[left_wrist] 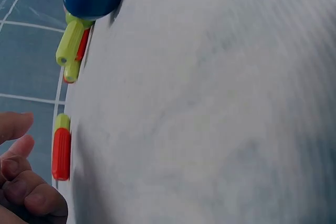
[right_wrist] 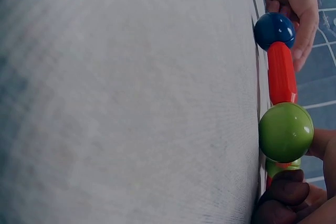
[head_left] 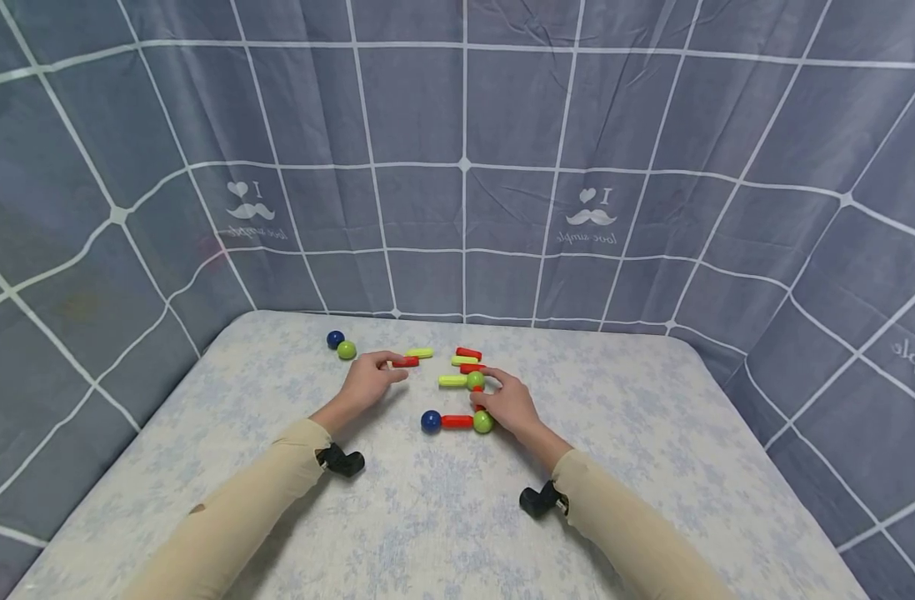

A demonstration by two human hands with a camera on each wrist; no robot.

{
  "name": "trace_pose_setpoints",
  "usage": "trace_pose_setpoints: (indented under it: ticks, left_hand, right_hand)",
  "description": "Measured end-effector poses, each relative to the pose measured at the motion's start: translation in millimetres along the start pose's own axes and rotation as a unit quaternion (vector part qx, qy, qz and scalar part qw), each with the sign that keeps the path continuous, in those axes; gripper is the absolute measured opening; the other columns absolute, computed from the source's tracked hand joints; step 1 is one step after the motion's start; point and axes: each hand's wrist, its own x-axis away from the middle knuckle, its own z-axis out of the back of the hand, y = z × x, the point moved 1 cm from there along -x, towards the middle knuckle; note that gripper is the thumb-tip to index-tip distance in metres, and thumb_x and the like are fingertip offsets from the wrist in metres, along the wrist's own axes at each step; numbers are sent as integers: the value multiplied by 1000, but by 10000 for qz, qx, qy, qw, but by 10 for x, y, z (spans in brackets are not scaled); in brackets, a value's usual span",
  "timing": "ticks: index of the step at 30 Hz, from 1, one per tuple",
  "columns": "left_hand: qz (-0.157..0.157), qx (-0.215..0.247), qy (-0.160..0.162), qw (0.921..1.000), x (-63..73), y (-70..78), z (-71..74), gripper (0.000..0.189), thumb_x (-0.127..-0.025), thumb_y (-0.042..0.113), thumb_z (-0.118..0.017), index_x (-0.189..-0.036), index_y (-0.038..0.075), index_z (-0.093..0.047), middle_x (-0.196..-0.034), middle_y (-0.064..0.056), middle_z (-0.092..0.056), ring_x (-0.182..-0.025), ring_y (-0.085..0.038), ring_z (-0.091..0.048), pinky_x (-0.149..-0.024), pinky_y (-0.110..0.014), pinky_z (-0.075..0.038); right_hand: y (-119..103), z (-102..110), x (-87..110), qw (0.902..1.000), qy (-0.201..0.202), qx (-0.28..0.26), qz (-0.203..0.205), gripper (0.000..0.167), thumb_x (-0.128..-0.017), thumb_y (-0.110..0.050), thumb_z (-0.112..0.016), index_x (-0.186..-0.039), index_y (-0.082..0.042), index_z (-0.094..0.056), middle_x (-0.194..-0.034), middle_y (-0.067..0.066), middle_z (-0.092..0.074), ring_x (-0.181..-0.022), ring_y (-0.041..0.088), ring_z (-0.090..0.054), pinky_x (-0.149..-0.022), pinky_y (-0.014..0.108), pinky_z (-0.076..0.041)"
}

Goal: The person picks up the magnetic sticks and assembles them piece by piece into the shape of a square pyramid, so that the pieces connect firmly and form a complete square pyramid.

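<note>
A joined ball-and-rod piece lies mid-table: a blue ball (head_left: 431, 422), a red rod (head_left: 457, 422), a green ball (head_left: 483, 422), a second red rod partly covered by fingers, another green ball (head_left: 476, 381) and a yellow-green rod (head_left: 452, 381). My right hand (head_left: 508, 403) grips this piece at its right side, thumb and fingers about the rod between the green balls. My left hand (head_left: 367, 381) reaches over the table beside a loose red rod (left_wrist: 61, 153). Its thumb and index finger are spread apart; whether a fingertip touches that rod is unclear.
Behind the red rod lies a yellow-green rod (head_left: 420, 353). Beyond the joined piece are a red rod (head_left: 468, 354), a yellow-green rod (head_left: 464, 361) and another red rod (head_left: 471, 368). A blue ball (head_left: 336, 339) and green ball (head_left: 347, 350) sit back left. A grid-patterned curtain (head_left: 427, 208) surrounds the table.
</note>
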Motion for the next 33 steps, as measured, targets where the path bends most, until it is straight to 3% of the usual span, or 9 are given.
trace_pose_setpoints:
  ticks: [7, 10, 13, 15, 20, 33]
  left_hand:
    - [59, 70, 195, 9998, 50, -76, 170, 34, -93, 21, -72, -125, 6, -69, -63, 1, -42, -57, -15, -38, -55, -28, -34]
    - [90, 164, 349, 9992, 48, -124, 236, 37, -93, 20, -72, -127, 5, -68, -65, 1, -42, -58, -15, -37, -55, -29, -33]
    - [172, 284, 558, 9979, 31, -189, 293, 40, -93, 20, -72, -129, 4, -67, -66, 2, -41, -58, -15, -35, -54, -29, -32]
    - [242, 399, 675, 9966, 18, -231, 329, 42, -94, 21, -72, -131, 4, -65, -67, 2, -40, -57, -15, -34, -53, -29, -31]
    - [524, 540, 925, 9929, -2, -311, 409, 47, -95, 22, -70, -138, 6, -59, -73, 2, -42, -61, -15, -37, -54, -29, -34]
    - [868, 400, 1510, 9839, -82, -438, 541, 49, -94, 19, -70, -139, 6, -56, -92, -8, -53, -71, -18, -46, -59, -28, -41]
  right_hand:
    - [-4, 10, -4, 10000, 13, 14, -57, 55, -87, -30, -75, -139, -20, -61, -122, 10, -67, -60, 15, -45, -70, 29, -43]
    - [-8, 12, -3, 10000, 10, 15, -84, 55, -87, -30, -75, -139, -20, -61, -126, 10, -66, -62, 15, -46, -72, 29, -44]
    - [-8, 9, 0, 10000, -7, -7, -91, 54, -87, -29, -75, -139, -19, -62, -116, 9, -67, -62, 15, -46, -69, 29, -43]
    - [-5, 4, 0, 10000, -23, -22, -94, 54, -87, -29, -75, -139, -19, -62, -101, 8, -67, -61, 15, -46, -65, 29, -41]
    - [11, -6, -1, 9999, -41, -41, -102, 54, -87, -29, -75, -139, -19, -62, -69, 2, -52, -58, 14, -45, -61, 29, -38]
    - [4, -1, -4, 9999, -39, -3, -93, 54, -86, -29, -75, -138, -19, -62, -77, 5, -59, -60, 15, -47, -62, 29, -39]
